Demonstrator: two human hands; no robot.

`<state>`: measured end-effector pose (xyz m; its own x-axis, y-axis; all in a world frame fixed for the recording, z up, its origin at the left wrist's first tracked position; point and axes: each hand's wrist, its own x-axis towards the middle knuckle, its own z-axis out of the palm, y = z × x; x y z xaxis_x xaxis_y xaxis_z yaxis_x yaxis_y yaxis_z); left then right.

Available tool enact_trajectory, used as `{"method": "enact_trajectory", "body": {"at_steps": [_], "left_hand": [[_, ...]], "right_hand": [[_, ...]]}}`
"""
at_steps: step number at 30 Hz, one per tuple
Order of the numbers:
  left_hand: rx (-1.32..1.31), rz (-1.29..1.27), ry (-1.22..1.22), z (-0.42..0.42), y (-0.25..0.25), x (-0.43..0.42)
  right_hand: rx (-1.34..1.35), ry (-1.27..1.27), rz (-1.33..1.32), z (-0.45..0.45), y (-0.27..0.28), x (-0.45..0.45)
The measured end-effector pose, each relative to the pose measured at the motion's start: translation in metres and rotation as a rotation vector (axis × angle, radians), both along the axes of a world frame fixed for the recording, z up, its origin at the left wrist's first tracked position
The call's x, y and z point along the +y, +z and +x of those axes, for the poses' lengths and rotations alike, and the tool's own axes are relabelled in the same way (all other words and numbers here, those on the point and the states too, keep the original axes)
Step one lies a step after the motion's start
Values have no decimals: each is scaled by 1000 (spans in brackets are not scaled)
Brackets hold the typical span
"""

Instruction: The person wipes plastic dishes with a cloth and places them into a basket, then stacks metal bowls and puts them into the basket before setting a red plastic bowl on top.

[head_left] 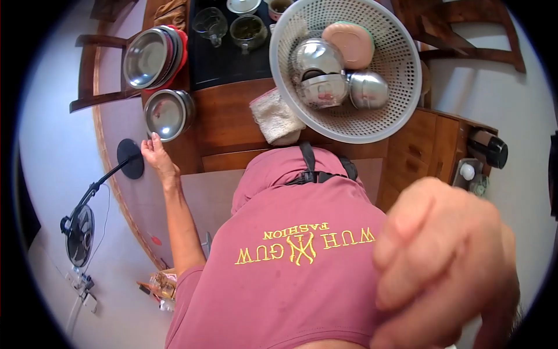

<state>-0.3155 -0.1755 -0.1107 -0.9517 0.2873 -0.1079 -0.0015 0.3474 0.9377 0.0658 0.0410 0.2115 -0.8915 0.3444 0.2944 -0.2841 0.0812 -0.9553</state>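
At the table's left edge stands a small stack of steel bowls (165,115). My left hand (160,160) is at its near rim, fingertips pinched together against the top bowl. Close to the camera on the right, my right hand (444,256) is large and slightly blurred, its fingers curled in with nothing visible in them. Behind the small stack, several larger steel basins (146,58) are nested on something red. A white perforated basket (407,110) holds several shiny steel bowls (324,90) and a pinkish oval container (349,45).
A folded cloth (276,116) lies at the front edge of the wooden table (224,110). On a black tray (226,64) are a glass cup (210,24) and a glass pot (249,32). Wooden chairs (87,72) stand around; a fan (80,235) is on the left.
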Motion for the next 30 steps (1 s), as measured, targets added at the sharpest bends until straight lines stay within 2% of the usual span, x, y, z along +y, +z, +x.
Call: {"method": "enact_trajectory", "body": {"at_steps": [2,3,7,10,12,13,15,19,21,24,26,27,28,30], "left_hand": [[-219,111,-93,-36,-36,-11],[-363,221,-169,-36,-29,-6],[-700,262,-198,-42,-34,-2],[-842,225,-247,-41,-40,1],[-862,270,-257,-43,-44,0],[-889,317,-265,-46,-45,0],[-918,365,-274,-48,-47,-3],[-966,397,-323,-43,-46,-11],[-1044,436,-351,-39,-54,-21],[-1243,565,-361,-28,-80,-40],[-1318,650,-472,0,-59,-40],[-1273,652,-512,14,-43,-37],[-1335,712,-433,22,-38,-36],[-1269,612,-593,48,4,-15]], "right_hand": [[-102,48,-19,3,17,-4],[-162,62,-31,4,25,-6],[-428,83,-109,13,51,-13],[-635,37,-182,17,64,-23],[-657,-74,-176,16,60,-37],[-481,-134,-174,17,52,-44],[-305,-194,-170,14,36,-55],[314,-410,-82,-22,-9,-66],[481,-442,-63,-26,-29,-61],[25,-377,26,-28,-63,-37],[-255,-300,104,-31,-92,-28],[-312,-310,281,-33,-105,-28],[-368,-319,461,-36,-118,-29],[-326,-314,514,-46,-137,-29]]}}
